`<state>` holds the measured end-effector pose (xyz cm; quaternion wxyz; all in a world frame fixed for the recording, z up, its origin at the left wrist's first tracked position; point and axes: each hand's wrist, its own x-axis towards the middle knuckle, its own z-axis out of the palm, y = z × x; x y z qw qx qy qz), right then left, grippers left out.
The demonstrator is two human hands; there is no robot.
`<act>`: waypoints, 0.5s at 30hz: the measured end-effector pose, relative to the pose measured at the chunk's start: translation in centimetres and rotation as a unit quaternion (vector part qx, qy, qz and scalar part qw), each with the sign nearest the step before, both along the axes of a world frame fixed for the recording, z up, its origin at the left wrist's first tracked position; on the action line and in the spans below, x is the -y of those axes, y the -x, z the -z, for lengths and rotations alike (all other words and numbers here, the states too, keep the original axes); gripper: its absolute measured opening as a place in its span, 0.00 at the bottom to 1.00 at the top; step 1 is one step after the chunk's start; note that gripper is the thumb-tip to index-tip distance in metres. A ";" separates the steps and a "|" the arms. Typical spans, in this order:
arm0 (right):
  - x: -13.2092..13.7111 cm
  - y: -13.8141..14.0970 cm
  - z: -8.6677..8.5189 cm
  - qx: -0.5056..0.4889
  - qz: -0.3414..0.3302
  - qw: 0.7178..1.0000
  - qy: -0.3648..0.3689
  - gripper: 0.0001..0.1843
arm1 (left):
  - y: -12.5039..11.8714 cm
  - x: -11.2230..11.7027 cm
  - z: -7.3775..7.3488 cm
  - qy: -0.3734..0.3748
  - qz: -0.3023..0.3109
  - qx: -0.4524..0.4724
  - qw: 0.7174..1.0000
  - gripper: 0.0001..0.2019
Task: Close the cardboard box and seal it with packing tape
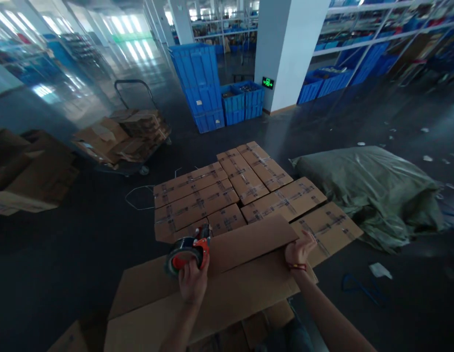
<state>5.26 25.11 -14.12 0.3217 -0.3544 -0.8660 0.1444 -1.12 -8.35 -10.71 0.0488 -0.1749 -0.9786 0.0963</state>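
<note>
My left hand (192,281) grips a red tape dispenser (188,253) with a dark roll of tape, held over the near cardboard box (227,288). The box's two top flaps lie closed. My right hand (299,250) rests on the right end of the upper flap, fingers curled at its edge, a red band on the wrist. Just beyond the box, several taped cardboard boxes (227,190) lie packed side by side on the dark floor.
A grey-green sack (370,186) lies at the right. A cart piled with flattened cardboard (127,137) stands back left, more cartons (25,171) at far left. Stacked blue crates (205,83), a white pillar (285,49) and shelving stand behind. A strap loop (139,195) lies on the floor.
</note>
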 end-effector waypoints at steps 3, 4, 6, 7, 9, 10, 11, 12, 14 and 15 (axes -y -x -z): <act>2.5 -0.3 -0.9 0.018 -0.029 0.999 -0.006 0.27 | 0.1 -0.1 2.4 0.017 -0.004 -0.080 0.997 0.24; 3.8 -0.4 -1.0 0.059 -0.106 0.992 -0.020 0.27 | 0.4 -0.1 2.5 0.017 0.009 -0.110 0.994 0.24; 6.0 -0.4 -1.2 0.168 -0.292 0.940 -0.056 0.29 | 1.1 0.1 2.0 0.008 0.055 -0.151 0.987 0.25; 6.8 -0.5 -1.2 0.215 -0.360 0.905 -0.068 0.30 | 1.2 0.3 1.3 -0.005 0.085 -0.154 0.984 0.26; 7.4 -0.5 -1.4 0.264 -0.404 0.873 -0.074 0.31 | 0.8 0.9 -0.8 -0.070 0.136 -0.138 0.979 0.27; 7.3 -0.5 -1.5 0.273 -0.406 0.869 -0.069 0.30 | 0.3 1.3 -2.1 -0.127 0.154 -0.130 0.971 0.27; 6.9 -0.4 -1.7 0.279 -0.415 0.863 -0.064 0.30 | -0.3 1.8 -3.5 -0.201 0.154 -0.121 0.960 0.27; 6.4 -0.2 -1.9 0.284 -0.429 0.856 -0.060 0.29 | -1.0 2.3 -4.9 -0.288 0.131 -0.107 0.943 0.28; 5.3 0.3 -2.2 0.294 -0.458 0.838 -0.053 0.28 | -2.3 3.2 -7.7 -0.449 0.021 -0.053 0.892 0.32; 4.9 0.7 -2.3 0.298 -0.468 0.831 -0.050 0.27 | -2.6 3.5 -8.9 -0.500 -0.048 -0.013 0.865 0.32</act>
